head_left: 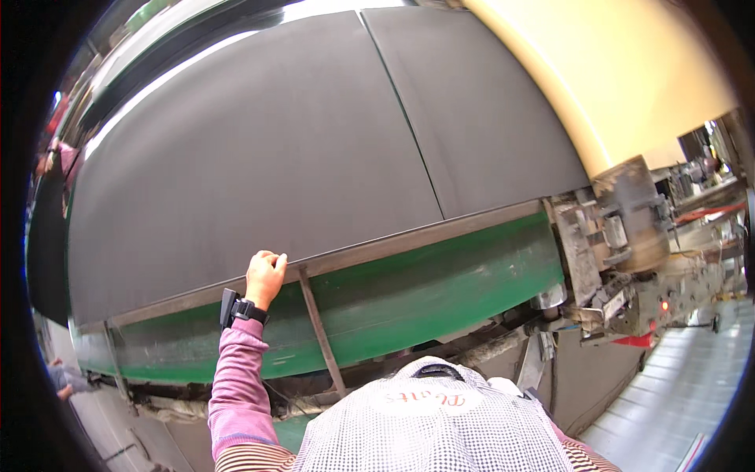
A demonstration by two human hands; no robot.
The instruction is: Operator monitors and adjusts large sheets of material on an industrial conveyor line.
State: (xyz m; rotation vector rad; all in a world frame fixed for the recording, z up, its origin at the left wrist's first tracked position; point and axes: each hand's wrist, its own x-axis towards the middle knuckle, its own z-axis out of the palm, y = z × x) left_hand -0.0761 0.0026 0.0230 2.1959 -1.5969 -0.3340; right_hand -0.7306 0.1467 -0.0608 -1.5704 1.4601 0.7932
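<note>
A wide dark grey sheet (259, 149) lies flat over a long conveyor bed. Beyond a narrow gap to its right lies a second dark sheet (472, 110). At the near edge of the first sheet is my left hand (266, 277), its fingers curled closed at the rim; the thumb's grip is partly hidden. The wrist wears a black strap with a dark device (240, 309). My right hand is out of sight; only a bit of its striped sleeve shows at the lower right.
A metal rail (377, 248) runs along the near edge, above a green belt (440, 291) and an upright strut (318, 330). At the right stand a large yellow roller or cover (621, 71) and machine parts with a red light (664, 305). Other people are at the far left.
</note>
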